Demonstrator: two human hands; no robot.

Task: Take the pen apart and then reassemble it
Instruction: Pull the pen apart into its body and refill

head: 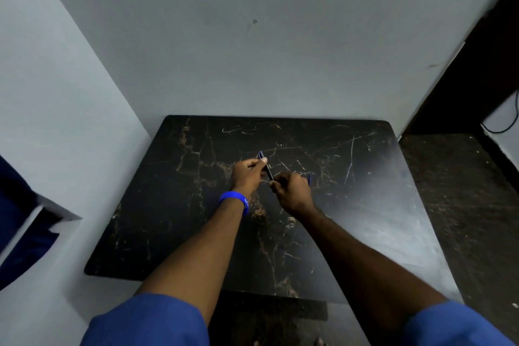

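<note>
A dark pen [269, 171] with a blue clip end is held above the middle of the black marble-patterned table [351, 205]. My left hand [248, 173], with a blue wristband, grips the pen's upper part near the clip. My right hand [292, 189] pinches the pen's lower end. A small blue piece [309, 179] shows at the far side of my right hand; whether it is held or lies on the table I cannot tell. The pen's lower tip is hidden by my right fingers.
The table stands in a corner between pale walls [252, 36]. A dark doorway or cabinet [477, 78] with a hanging cable is at the right. Blue cloth [16, 219] hangs at the left. The dark floor [463, 191] lies to the table's right.
</note>
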